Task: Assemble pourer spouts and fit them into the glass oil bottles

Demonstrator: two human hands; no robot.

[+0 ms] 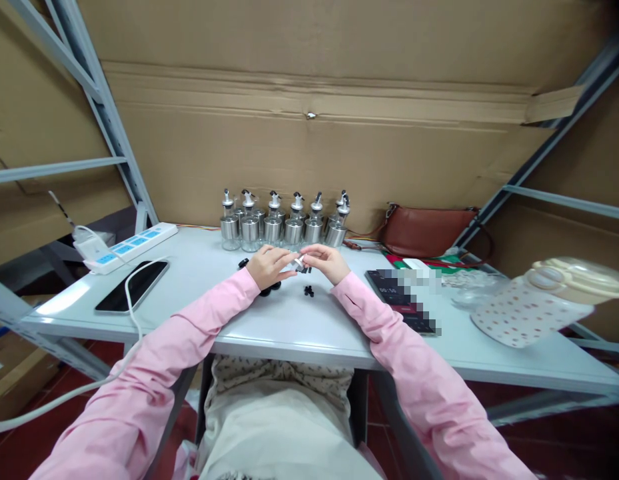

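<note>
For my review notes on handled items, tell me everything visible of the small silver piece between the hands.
The small silver piece looks pale, shiny and perhaps metal. Fingers partly cover it, and it is too small here to make out its full shape or exact tilt. It is held over the white table, between the fingers of the left hand and right hand, nearer than the bottles.

Small silvery piece (298,264), tilted, between both hands (269,268) (332,263)
</note>
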